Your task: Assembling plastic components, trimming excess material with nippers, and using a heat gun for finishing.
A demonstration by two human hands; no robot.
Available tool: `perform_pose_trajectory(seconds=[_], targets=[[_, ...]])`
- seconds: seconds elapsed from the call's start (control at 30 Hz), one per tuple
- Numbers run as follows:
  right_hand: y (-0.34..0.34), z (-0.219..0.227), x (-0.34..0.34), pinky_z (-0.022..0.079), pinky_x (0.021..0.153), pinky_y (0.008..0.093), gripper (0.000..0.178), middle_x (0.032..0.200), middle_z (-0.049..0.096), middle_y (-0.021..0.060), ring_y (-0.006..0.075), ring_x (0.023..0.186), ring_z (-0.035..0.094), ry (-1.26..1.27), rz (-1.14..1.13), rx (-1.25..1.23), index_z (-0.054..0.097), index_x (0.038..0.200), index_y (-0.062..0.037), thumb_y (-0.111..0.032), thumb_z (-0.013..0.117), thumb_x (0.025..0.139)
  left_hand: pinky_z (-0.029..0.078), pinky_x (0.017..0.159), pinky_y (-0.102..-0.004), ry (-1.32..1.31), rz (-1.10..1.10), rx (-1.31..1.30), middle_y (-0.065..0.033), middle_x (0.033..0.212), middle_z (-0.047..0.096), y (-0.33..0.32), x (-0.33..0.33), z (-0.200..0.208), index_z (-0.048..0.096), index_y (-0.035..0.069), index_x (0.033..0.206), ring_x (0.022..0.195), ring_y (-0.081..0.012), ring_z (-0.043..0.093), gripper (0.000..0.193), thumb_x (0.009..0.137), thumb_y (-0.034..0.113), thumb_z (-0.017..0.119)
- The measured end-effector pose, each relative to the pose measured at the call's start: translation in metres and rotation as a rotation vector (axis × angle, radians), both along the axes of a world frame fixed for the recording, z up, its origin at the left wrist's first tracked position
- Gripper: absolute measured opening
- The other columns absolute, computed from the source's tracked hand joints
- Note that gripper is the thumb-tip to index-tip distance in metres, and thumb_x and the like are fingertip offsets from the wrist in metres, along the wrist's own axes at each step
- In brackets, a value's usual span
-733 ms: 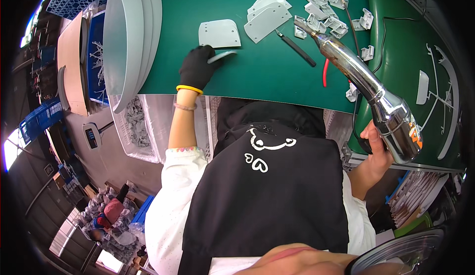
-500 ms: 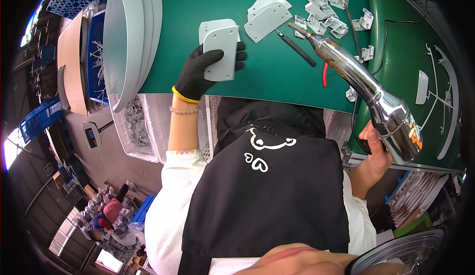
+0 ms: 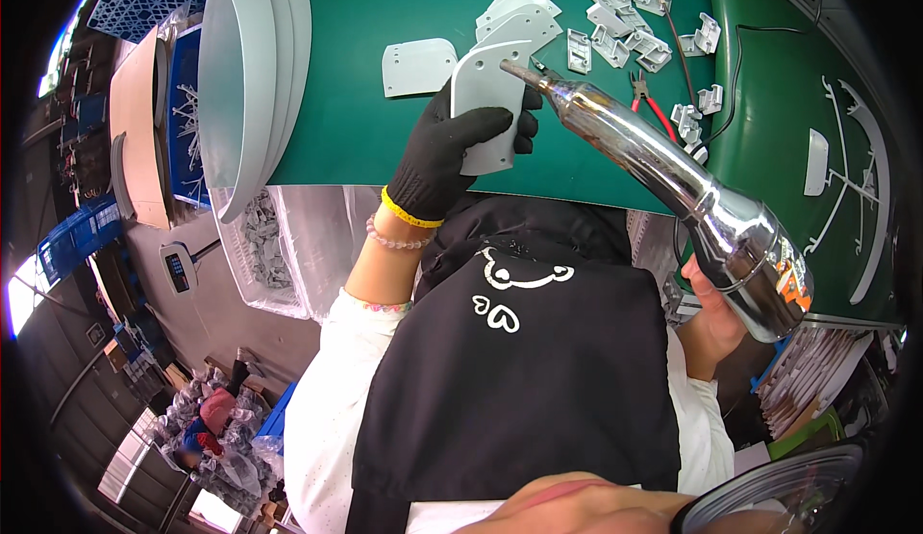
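Note:
My left hand (image 3: pixel 452 149), in a black knitted glove, pinches a light grey plastic plate (image 3: pixel 487 92) with small holes, thumb in front and fingers behind. My bare right hand (image 3: pixel 713 322) is wrapped round the rear part of a shiny metal hot air gun (image 3: pixel 663 169); most of its fingers are hidden behind the gun. The narrow nozzle overlaps the plate's upper right corner; whether it touches, I cannot tell. A like plate (image 3: pixel 418 69) lies just left of the held one. Several fanned-out plates (image 3: pixel 524 23) lie beyond it.
Small grey brackets (image 3: pixel 625 24) are scattered at the far right of the green table (image 3: pixel 346 140). Red-handled pliers (image 3: pixel 660 116) lie beyond the gun, and a thin rod (image 3: pixel 673 29) among the brackets. Large curved grey panels (image 3: pixel 279 63) stand at left. A black cord (image 3: pixel 738 73) runs across the right side.
My left hand has moved right and slightly nearer with one plate, leaving another on the table. My right hand has brought the gun left, its nozzle now over the plate's corner.

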State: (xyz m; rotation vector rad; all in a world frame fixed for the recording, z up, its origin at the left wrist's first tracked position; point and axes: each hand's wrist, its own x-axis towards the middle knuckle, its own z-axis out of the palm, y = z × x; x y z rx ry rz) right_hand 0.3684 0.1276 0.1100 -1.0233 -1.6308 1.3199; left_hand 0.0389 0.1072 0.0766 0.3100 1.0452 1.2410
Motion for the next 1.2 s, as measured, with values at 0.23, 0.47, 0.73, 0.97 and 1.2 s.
perform_pose_trajectory(seconds=[0.23, 0.47, 0.73, 0.97, 1.2], targets=[[-0.005, 0.002, 0.001, 0.051, 0.067, 0.0327, 0.013, 0.078, 0.067, 0.0122, 0.0218, 0.069, 0.064, -0.06, -0.085, -0.054, 0.069, 0.087, 0.0055, -0.002, 0.073, 0.077, 0.053, 0.073, -0.0333, 0.074, -0.014, 0.011, -0.0135, 0.107, 0.064, 0.001, 0.004, 0.003, 0.048, -0.001, 0.129, 0.085, -0.02, 0.064, 0.051, 0.082, 0.012, 0.061], [-0.01, 0.0, -0.001, 0.052, 0.068, 0.0326, 0.012, 0.079, 0.067, 0.0124, 0.0216, 0.071, 0.065, -0.061, -0.123, -0.051, 0.069, 0.087, 0.0052, 0.0, 0.073, 0.077, 0.052, 0.075, -0.0321, 0.091, -0.006, 0.027, -0.0121, 0.108, 0.063, 0.0, 0.005, 0.001, 0.047, 0.001, 0.132, 0.087, -0.0182, 0.062, 0.054, 0.082, 0.011, 0.062], [-0.008, 0.006, 0.0, 0.053, 0.068, 0.0328, 0.012, 0.082, 0.068, 0.0133, 0.0224, 0.072, 0.065, -0.093, -0.038, -0.064, 0.069, 0.088, 0.0055, 0.0, 0.072, 0.078, 0.05, 0.074, -0.0306, 0.159, 0.003, 0.004, -0.0099, 0.105, 0.063, -0.001, 0.006, 0.003, 0.048, 0.002, 0.129, 0.083, -0.0172, 0.061, 0.053, 0.08, 0.01, 0.064], [-0.016, -0.002, 0.006, 0.054, 0.07, 0.0326, 0.014, 0.083, 0.068, 0.014, 0.0225, 0.074, 0.066, -0.094, -0.153, -0.072, 0.069, 0.091, 0.0062, 0.003, 0.071, 0.077, 0.05, 0.074, -0.0302, 0.174, 0.008, 0.024, -0.0092, 0.104, 0.063, 0.0, 0.007, 0.002, 0.049, 0.002, 0.129, 0.083, -0.0166, 0.061, 0.052, 0.08, 0.011, 0.065], [-0.017, 0.003, -0.003, 0.054, 0.07, 0.0325, 0.016, 0.083, 0.068, 0.0133, 0.0226, 0.074, 0.066, -0.115, -0.198, -0.084, 0.069, 0.092, 0.0064, 0.003, 0.072, 0.077, 0.049, 0.075, -0.0295, 0.204, -0.007, 0.026, -0.0085, 0.104, 0.063, 0.0, 0.007, 0.001, 0.049, 0.002, 0.126, 0.082, -0.016, 0.06, 0.049, 0.08, 0.012, 0.065]])
